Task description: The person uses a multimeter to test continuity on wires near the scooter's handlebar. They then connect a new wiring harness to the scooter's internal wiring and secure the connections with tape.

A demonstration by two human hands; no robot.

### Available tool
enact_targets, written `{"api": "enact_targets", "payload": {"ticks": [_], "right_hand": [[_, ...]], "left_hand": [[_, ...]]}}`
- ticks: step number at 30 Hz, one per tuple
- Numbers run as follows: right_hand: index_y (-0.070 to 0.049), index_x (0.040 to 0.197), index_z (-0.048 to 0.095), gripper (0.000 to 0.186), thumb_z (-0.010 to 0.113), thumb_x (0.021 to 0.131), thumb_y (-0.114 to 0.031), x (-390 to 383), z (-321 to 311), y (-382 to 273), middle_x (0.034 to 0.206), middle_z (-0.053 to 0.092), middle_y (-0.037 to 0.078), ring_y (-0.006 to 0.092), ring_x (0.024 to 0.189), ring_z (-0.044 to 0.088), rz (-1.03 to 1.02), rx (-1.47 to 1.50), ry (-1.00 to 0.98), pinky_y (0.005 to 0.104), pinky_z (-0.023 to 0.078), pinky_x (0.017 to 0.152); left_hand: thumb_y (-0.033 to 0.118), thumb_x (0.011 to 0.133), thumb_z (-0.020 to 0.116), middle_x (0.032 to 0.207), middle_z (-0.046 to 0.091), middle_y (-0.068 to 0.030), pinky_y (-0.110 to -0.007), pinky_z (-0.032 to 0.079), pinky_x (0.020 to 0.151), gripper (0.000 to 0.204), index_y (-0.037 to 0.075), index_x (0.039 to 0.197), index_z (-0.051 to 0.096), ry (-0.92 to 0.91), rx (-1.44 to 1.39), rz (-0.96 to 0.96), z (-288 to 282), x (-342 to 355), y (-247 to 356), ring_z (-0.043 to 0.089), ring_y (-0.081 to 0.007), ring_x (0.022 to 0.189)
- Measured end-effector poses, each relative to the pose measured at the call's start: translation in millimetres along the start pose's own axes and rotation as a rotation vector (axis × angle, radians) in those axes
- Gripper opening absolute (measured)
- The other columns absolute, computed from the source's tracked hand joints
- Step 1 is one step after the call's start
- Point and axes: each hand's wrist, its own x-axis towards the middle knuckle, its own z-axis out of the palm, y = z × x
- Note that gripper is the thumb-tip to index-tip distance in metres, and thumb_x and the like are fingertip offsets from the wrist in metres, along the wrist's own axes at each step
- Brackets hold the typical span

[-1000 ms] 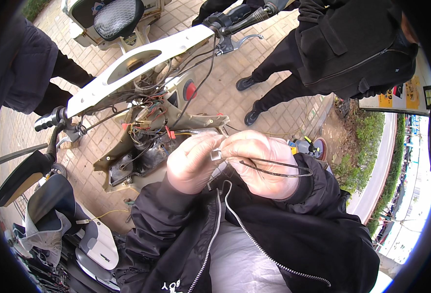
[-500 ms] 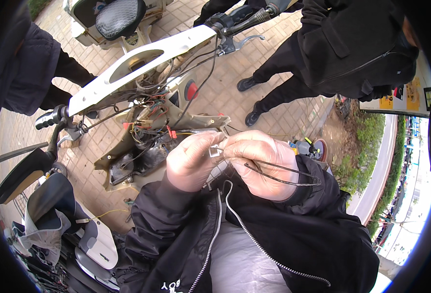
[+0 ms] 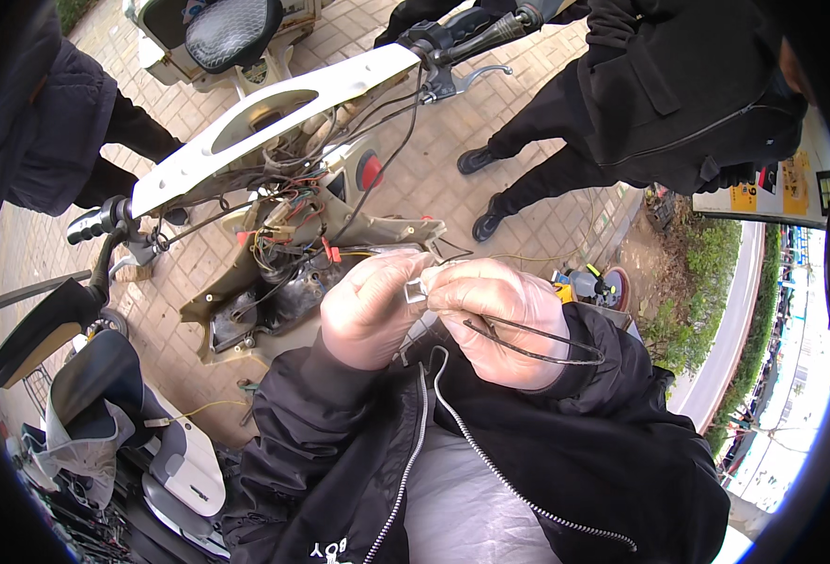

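Both hands meet in front of my chest with their fingertips close together. My left hand (image 3: 370, 305) is closed in a pinch beside a small white square-edged piece (image 3: 416, 291), perhaps a connector. My right hand (image 3: 501, 315) is closed on a thin black cable (image 3: 556, 359), which loops out past the wrist and back under the palm. The fingers hide the exact contact at the cable's end. Beyond my hands stands an opened scooter front with a white handlebar cover (image 3: 340, 80). Bundles of coloured wires (image 3: 288, 211) hang out under it.
One person (image 3: 659, 103) in dark clothes stands at the far right, another (image 3: 48, 122) at the far left. A black scooter seat (image 3: 232, 36) shows at the back. At left are a mirror (image 3: 44, 334) and parked scooters (image 3: 185, 465). Brick paving (image 3: 415, 188) lies underneath.
The black cable's loop has shifted slightly down and toward the left with my right hand, and its bend looks rounder. More of the white piece shows between my fingers.
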Motion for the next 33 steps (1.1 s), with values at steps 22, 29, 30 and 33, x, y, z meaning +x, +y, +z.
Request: {"api": "enact_targets", "payload": {"ticks": [22,29,30,33], "right_hand": [[0.0,0.098,0.059,0.019,0.066,0.08,0.003,8,-5,-2,0.094,0.065,0.015,0.0293,0.081,0.067,0.038,0.054,-0.069,0.0328,0.054,0.07],[0.0,0.099,0.06,0.02,0.066,0.08,0.003,10,-5,-1,0.094,0.065,0.015,0.0299,0.083,0.066,0.017,0.016,-0.104,0.0338,0.054,0.072],[0.0,0.099,0.06,0.02,0.066,0.08,0.003,11,-5,-1,0.093,0.064,0.015,0.0299,0.083,0.066,0.011,0.007,-0.095,0.0339,0.054,0.072],[0.0,0.099,0.06,0.019,0.065,0.081,0.004,13,-5,-1,0.094,0.064,0.015,0.0285,0.084,0.066,0.03,0.047,-0.086,0.0336,0.054,0.072]], "left_hand": [[0.005,0.076,0.077,0.102,0.067,-0.0158,-0.035,0.051,0.086,0.037,-0.001,0.109,0.064,-0.002,0.021,0.008,-1,1,2,0.066,-0.0275,0.095],[-0.001,0.069,0.078,0.1,0.067,-0.0151,-0.038,0.054,0.081,0.048,-0.001,0.112,0.057,-0.019,0.09,0.118,-1,2,-5,0.066,-0.0313,0.09],[-0.001,0.069,0.078,0.1,0.067,-0.0151,-0.038,0.054,0.081,0.049,0.0,0.113,0.056,-0.014,0.091,0.122,0,1,-6,0.066,-0.0312,0.09],[0.0,0.07,0.079,0.1,0.067,-0.0148,-0.037,0.054,0.08,0.05,0.001,0.114,0.057,-0.028,0.077,0.066,0,0,-6,0.067,-0.0305,0.09]]}}
